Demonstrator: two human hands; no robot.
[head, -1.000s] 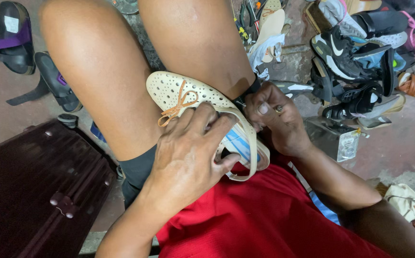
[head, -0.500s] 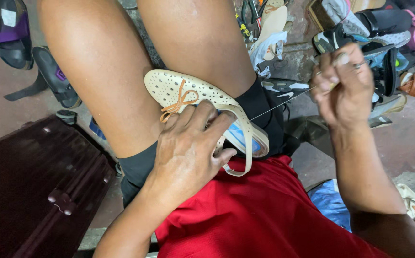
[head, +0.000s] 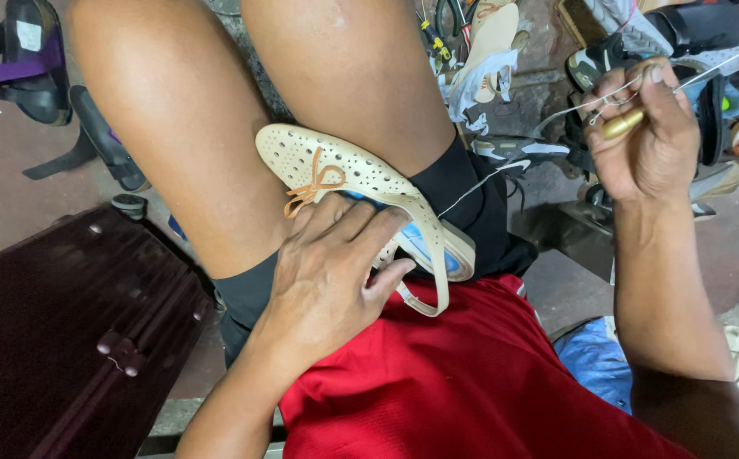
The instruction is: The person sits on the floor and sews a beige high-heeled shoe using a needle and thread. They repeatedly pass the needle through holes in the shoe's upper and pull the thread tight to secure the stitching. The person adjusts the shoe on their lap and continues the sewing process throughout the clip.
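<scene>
A cream perforated slingback shoe (head: 335, 166) with an orange bow lies between my thighs, toe pointing up-left. My left hand (head: 331, 272) presses down on its heel part, fingers spread over the blue insole and the strap. My right hand (head: 642, 132) is raised to the right, well away from the shoe, gripping a sewing awl with a yellowish handle (head: 620, 126). A white thread (head: 488, 180) runs taut from the shoe's side up to that hand.
A dark maroon case (head: 72, 331) lies at lower left. Black sandals (head: 29, 68) sit on the floor at upper left. A heap of shoes, sandals and hand tools (head: 505, 59) fills the upper right. Blue cloth (head: 591, 361) lies under my right forearm.
My right hand has left the shoe's side and pulled up and to the right, drawing the thread out taut. My left hand has stayed on the shoe.
</scene>
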